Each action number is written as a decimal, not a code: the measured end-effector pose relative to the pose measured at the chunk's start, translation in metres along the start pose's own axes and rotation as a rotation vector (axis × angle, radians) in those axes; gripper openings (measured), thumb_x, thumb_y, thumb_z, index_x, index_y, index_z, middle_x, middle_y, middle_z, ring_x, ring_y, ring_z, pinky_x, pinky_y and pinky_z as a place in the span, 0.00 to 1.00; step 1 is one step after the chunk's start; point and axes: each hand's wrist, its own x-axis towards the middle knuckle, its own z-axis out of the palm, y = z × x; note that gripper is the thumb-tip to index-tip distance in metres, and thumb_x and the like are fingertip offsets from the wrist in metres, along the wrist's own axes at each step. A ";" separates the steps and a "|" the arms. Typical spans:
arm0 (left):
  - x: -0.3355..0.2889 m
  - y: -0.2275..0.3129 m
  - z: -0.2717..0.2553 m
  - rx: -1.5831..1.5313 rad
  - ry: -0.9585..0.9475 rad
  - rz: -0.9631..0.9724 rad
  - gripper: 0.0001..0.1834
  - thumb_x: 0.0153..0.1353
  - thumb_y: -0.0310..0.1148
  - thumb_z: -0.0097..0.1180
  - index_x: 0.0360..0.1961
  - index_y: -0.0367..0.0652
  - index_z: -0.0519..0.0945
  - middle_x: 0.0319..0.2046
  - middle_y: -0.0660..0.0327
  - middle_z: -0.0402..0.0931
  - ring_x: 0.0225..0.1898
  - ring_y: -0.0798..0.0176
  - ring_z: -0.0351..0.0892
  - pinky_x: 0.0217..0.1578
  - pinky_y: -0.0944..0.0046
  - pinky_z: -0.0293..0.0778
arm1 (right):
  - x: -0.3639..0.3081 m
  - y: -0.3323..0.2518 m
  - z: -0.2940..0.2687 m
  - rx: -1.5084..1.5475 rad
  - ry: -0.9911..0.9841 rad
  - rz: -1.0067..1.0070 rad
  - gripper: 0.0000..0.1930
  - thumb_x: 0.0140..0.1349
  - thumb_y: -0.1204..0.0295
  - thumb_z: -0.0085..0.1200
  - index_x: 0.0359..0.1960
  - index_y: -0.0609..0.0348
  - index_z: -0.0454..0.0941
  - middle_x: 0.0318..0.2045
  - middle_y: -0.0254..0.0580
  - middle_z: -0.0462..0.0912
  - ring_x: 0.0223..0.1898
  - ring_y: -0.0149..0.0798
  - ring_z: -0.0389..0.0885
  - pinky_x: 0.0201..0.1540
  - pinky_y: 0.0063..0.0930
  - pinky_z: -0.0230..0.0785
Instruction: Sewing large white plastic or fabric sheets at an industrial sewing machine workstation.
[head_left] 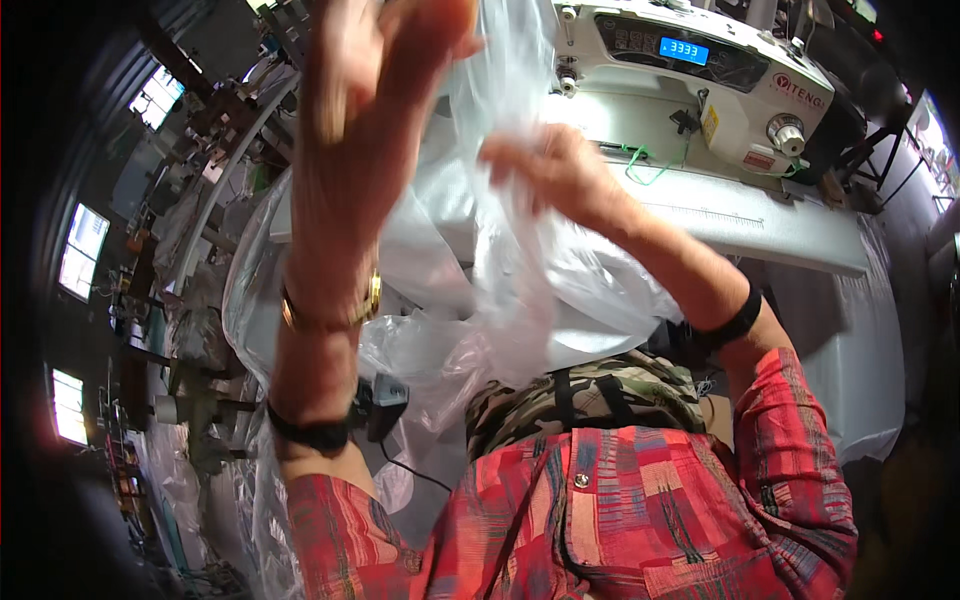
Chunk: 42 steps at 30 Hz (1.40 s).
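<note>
A sheet of clear plastic film (510, 240) hangs in crumpled folds in front of me and spreads down over my lap. My right hand (555, 170) is closed on a bunched upper part of it, near the sewing machine's needle end. Raised close to the camera is my left hand (375, 100), beside the film's upper end. It is smeared by motion and cut by the top edge, so whether it grips the film cannot be made out. The white sewing machine (740, 110) stands behind my right hand.
Green thread (640, 165) lies loose by the machine's base. The pale machine table (800, 235) runs to the right, with a ruler scale along it. A black box (385, 400) with a cord is below my left forearm. More plastic hangs at the left, near shelving.
</note>
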 end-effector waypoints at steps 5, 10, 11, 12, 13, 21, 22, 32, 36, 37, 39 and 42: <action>-0.152 0.017 0.012 0.535 -0.126 -0.413 0.72 0.38 0.60 0.73 0.73 0.40 0.38 0.74 0.47 0.33 0.74 0.45 0.39 0.69 0.44 0.48 | 0.017 0.002 -0.042 0.385 0.373 -0.082 0.15 0.69 0.63 0.48 0.39 0.65 0.78 0.30 0.44 0.84 0.25 0.35 0.83 0.26 0.29 0.78; -0.288 -0.008 0.027 0.941 -0.228 -0.772 0.36 0.55 0.34 0.64 0.63 0.33 0.65 0.55 0.44 0.71 0.57 0.48 0.72 0.61 0.46 0.60 | -0.006 -0.006 -0.050 0.648 0.379 -0.155 0.14 0.72 0.64 0.43 0.42 0.63 0.75 0.36 0.44 0.82 0.35 0.36 0.83 0.37 0.31 0.80; -0.296 -0.006 0.018 0.954 -0.200 -0.690 0.36 0.55 0.34 0.64 0.63 0.33 0.65 0.55 0.44 0.71 0.57 0.48 0.72 0.61 0.46 0.60 | -0.008 -0.009 -0.053 0.652 0.319 -0.263 0.12 0.73 0.65 0.44 0.43 0.62 0.73 0.38 0.44 0.82 0.37 0.35 0.83 0.40 0.33 0.80; -0.299 0.000 0.008 0.713 -0.218 -1.043 0.29 0.56 0.32 0.62 0.57 0.32 0.70 0.51 0.44 0.74 0.53 0.50 0.75 0.58 0.47 0.64 | -0.006 -0.010 -0.056 0.603 0.402 -0.278 0.13 0.73 0.65 0.43 0.43 0.63 0.73 0.41 0.45 0.81 0.41 0.35 0.82 0.45 0.36 0.78; -0.298 0.011 -0.006 0.498 -0.235 -1.230 0.24 0.57 0.31 0.61 0.54 0.31 0.73 0.49 0.45 0.75 0.51 0.52 0.77 0.55 0.50 0.67 | -0.003 -0.010 -0.059 0.574 0.416 -0.242 0.13 0.73 0.65 0.43 0.43 0.63 0.73 0.41 0.45 0.81 0.41 0.35 0.82 0.45 0.36 0.78; -0.288 0.092 -0.111 -0.063 0.059 -1.166 0.21 0.61 0.33 0.57 0.53 0.31 0.75 0.50 0.48 0.76 0.51 0.53 0.77 0.53 0.54 0.70 | 0.024 0.057 -0.073 0.103 0.905 -0.294 0.23 0.72 0.58 0.46 0.28 0.69 0.78 0.18 0.29 0.70 0.24 0.24 0.62 0.29 0.25 0.59; -0.294 0.095 -0.124 -0.066 0.195 -1.119 0.21 0.62 0.33 0.56 0.53 0.31 0.75 0.50 0.49 0.76 0.52 0.54 0.77 0.53 0.54 0.70 | 0.023 0.064 -0.071 0.050 0.903 -0.323 0.23 0.72 0.58 0.46 0.28 0.69 0.77 0.19 0.30 0.72 0.24 0.25 0.65 0.29 0.26 0.61; -0.321 0.098 -0.269 0.103 1.013 -0.541 0.23 0.66 0.36 0.53 0.57 0.32 0.72 0.55 0.52 0.75 0.55 0.54 0.75 0.53 0.55 0.71 | -0.012 0.090 -0.094 -0.067 0.687 -0.190 0.16 0.69 0.65 0.50 0.33 0.68 0.82 0.24 0.39 0.82 0.29 0.28 0.75 0.36 0.27 0.68; -0.263 0.113 -0.284 0.967 1.115 -0.593 0.24 0.68 0.36 0.50 0.61 0.33 0.68 0.58 0.54 0.73 0.57 0.56 0.73 0.56 0.57 0.68 | -0.014 0.076 -0.086 -0.097 0.630 -0.196 0.20 0.69 0.60 0.51 0.31 0.68 0.82 0.24 0.41 0.83 0.29 0.29 0.75 0.38 0.29 0.69; -0.244 0.114 -0.274 1.123 1.085 -0.585 0.24 0.69 0.36 0.49 0.62 0.34 0.67 0.58 0.54 0.73 0.58 0.57 0.73 0.57 0.57 0.67 | -0.014 0.070 -0.081 -0.094 0.596 -0.229 0.21 0.68 0.59 0.51 0.31 0.68 0.83 0.25 0.42 0.83 0.30 0.29 0.76 0.38 0.29 0.69; -0.199 0.106 -0.239 1.032 0.751 -0.468 0.24 0.69 0.35 0.48 0.62 0.35 0.67 0.57 0.54 0.74 0.58 0.59 0.72 0.57 0.58 0.67 | -0.010 0.057 -0.068 -0.072 0.538 -0.183 0.21 0.69 0.59 0.51 0.30 0.67 0.84 0.25 0.42 0.84 0.30 0.29 0.76 0.39 0.27 0.69; -0.140 0.065 -0.147 0.689 0.174 -0.519 0.20 0.66 0.35 0.54 0.54 0.30 0.75 0.54 0.53 0.77 0.57 0.58 0.74 0.57 0.60 0.68 | -0.005 0.041 -0.047 -0.013 0.548 -0.329 0.21 0.69 0.59 0.49 0.30 0.66 0.84 0.23 0.40 0.84 0.29 0.27 0.77 0.38 0.24 0.70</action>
